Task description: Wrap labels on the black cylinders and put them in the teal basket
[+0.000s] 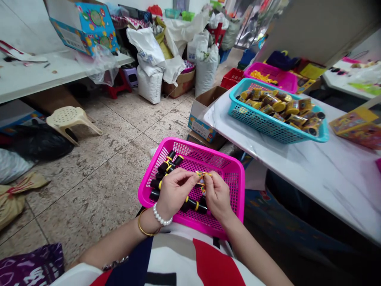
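Over a pink plastic basket (pixel 241 186) on my lap, both hands meet at a small yellow printed label (pixel 200 178). My left hand (pixel 177 188) pinches its left side between thumb and fingertips. At its right edge my right hand (pixel 217 193) closes thumb and finger on it. Some of the label is hidden by the fingers. Several short black tubes with yellow rings (pixel 196 205) lie in the basket below, mostly on the left and near side. My wrists partly cover them.
A teal basket (pixel 258 123) full of yellow-and-black printed cylinders stands on the white table (pixel 297 167) at right. Behind it is a pink basket (pixel 293 83) with yellow pieces. An open carton (pixel 202 115) sits by the table corner. A cream stool (pixel 68 119) stands left.
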A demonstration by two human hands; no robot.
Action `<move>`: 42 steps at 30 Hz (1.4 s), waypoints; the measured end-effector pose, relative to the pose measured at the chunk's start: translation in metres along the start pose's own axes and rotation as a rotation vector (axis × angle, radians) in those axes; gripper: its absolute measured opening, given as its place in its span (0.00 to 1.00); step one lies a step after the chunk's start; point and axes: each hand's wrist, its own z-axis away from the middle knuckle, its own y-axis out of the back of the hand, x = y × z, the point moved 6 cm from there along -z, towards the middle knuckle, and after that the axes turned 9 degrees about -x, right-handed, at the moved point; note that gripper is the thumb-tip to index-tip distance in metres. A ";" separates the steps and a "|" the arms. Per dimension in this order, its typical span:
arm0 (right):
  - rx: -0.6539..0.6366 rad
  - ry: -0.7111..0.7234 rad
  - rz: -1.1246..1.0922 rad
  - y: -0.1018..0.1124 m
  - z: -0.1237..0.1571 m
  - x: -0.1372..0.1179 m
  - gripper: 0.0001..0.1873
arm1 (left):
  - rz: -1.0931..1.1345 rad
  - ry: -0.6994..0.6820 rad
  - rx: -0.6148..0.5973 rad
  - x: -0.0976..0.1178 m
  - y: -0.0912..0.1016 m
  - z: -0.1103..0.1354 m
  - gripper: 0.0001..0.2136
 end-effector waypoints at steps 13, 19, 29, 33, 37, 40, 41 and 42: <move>-0.464 0.043 0.341 0.016 -0.057 0.022 0.07 | 0.480 0.373 0.060 -0.040 0.026 -0.033 0.10; -0.819 0.145 0.569 -0.027 -0.028 0.053 0.22 | 0.629 0.571 -0.006 -0.067 0.024 -0.022 0.12; -0.642 -0.141 -0.177 -0.029 -0.038 0.057 0.08 | 0.654 0.592 0.014 -0.080 0.021 -0.016 0.11; -0.582 -0.277 -0.278 -0.006 -0.039 0.060 0.12 | 0.617 0.595 -0.002 -0.082 0.017 -0.016 0.10; -0.490 -0.203 -0.092 0.011 -0.040 0.045 0.17 | 0.623 0.603 0.014 -0.080 0.012 -0.017 0.11; -0.551 -0.151 -0.239 0.013 -0.036 0.028 0.26 | 0.635 0.594 0.039 -0.080 0.012 -0.018 0.10; -0.579 -0.154 -0.291 0.012 -0.034 0.023 0.29 | 0.640 0.594 0.038 -0.080 0.012 -0.018 0.09; -0.602 -0.173 -0.341 0.010 -0.031 0.020 0.32 | 0.646 0.598 0.032 -0.081 0.011 -0.018 0.08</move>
